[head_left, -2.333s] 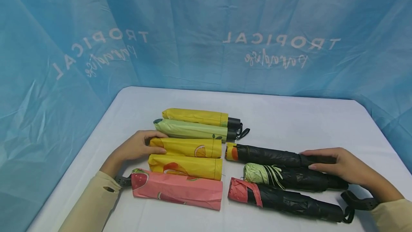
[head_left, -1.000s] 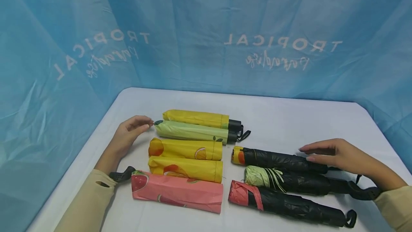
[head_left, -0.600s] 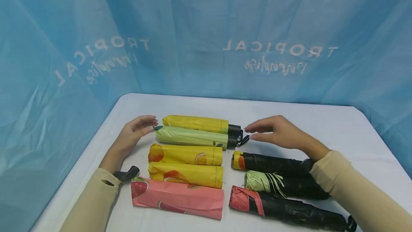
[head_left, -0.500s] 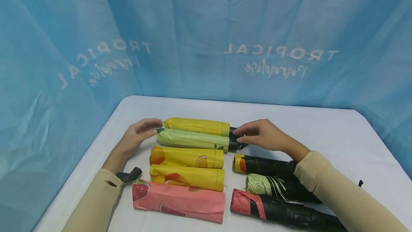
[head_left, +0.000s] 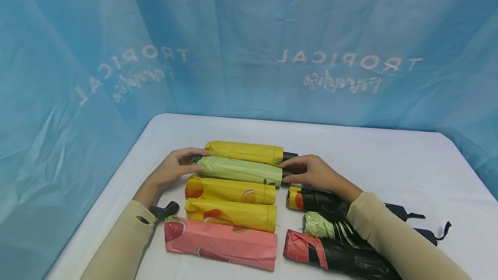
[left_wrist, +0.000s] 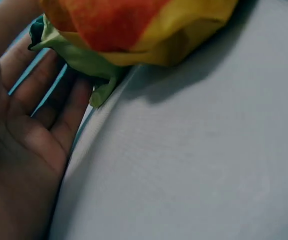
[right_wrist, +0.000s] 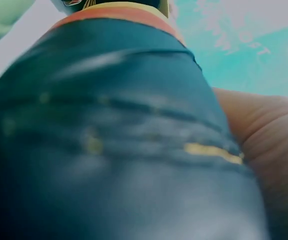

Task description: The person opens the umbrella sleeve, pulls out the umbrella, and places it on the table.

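Note:
A light green sleeved umbrella (head_left: 241, 170) lies across the back left of the table, with both hands at its ends. My left hand (head_left: 169, 170) has thumb and fingers around its leafy left tip; in the left wrist view the fingers of that hand (left_wrist: 33, 110) lie beside the green cloth (left_wrist: 78, 57). My right hand (head_left: 313, 172) grips the black handle end, which it mostly hides. Just behind lies a yellow sleeved umbrella (head_left: 245, 152). In the right wrist view a black folded canopy (right_wrist: 123, 125) covers most of that hand.
In front lie two yellow sleeves (head_left: 229, 190) and a pink sleeve (head_left: 221, 243). At the right, under or beside my right forearm, are black folded umbrellas with orange (head_left: 311, 200), green (head_left: 320, 226) and red (head_left: 305, 247) ends. A blue curtain (head_left: 249, 90) hangs behind the white table (head_left: 369, 154).
My right hand has come from the black umbrellas at the right to the green umbrella's handle end. My left hand has moved from the yellow sleeve up to the green umbrella's left tip.

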`<state>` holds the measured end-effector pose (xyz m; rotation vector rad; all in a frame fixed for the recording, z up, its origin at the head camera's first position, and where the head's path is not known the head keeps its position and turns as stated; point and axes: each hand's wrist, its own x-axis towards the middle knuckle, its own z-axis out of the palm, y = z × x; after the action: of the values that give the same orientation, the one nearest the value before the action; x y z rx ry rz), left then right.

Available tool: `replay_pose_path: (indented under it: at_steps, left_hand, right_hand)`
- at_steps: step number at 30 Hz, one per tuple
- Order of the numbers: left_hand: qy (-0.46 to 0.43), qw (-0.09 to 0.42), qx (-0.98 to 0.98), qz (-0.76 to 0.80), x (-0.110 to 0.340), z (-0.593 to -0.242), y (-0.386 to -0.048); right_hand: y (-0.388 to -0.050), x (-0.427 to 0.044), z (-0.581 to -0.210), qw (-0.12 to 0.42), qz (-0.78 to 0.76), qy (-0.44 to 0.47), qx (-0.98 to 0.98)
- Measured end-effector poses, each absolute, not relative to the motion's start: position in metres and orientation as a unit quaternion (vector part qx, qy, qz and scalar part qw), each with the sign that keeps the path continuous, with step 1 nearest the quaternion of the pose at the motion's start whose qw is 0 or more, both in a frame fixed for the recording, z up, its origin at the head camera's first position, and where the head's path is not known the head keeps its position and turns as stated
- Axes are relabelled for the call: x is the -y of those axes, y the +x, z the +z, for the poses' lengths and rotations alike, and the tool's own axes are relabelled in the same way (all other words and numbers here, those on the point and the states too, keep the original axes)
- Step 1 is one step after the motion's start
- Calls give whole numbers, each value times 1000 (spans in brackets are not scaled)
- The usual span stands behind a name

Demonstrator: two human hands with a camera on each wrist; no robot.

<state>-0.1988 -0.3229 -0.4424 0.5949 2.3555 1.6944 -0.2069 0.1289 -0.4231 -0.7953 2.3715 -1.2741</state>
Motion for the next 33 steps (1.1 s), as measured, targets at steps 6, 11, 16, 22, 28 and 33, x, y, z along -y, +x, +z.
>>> replay_pose_path:
  at_steps: [6,11,16,22,28,33]
  left_hand:
    - [214,95,-824,516,323,-442,-199]
    - [223,93,-830,503,319,-442,-201]
    - [204,88,-842,492,319,-445,-198]
    - [191,74,-848,489,319,-443,-196]
    - [188,75,-846,493,318,-443,-195]
    - [186,73,-845,496,317,-442,-194]
  right_hand:
    - [-208,-125,-423,156,-421,-284,-847]
    - [-206,-125,-421,160,-422,-278,-848]
    - [-204,-124,-421,169,-426,-272,-846]
    - [-204,-124,-421,164,-427,-273,-846]
    - [-204,-125,-421,166,-423,-278,-846]
    - [-203,-126,-422,161,-413,-280,-851]
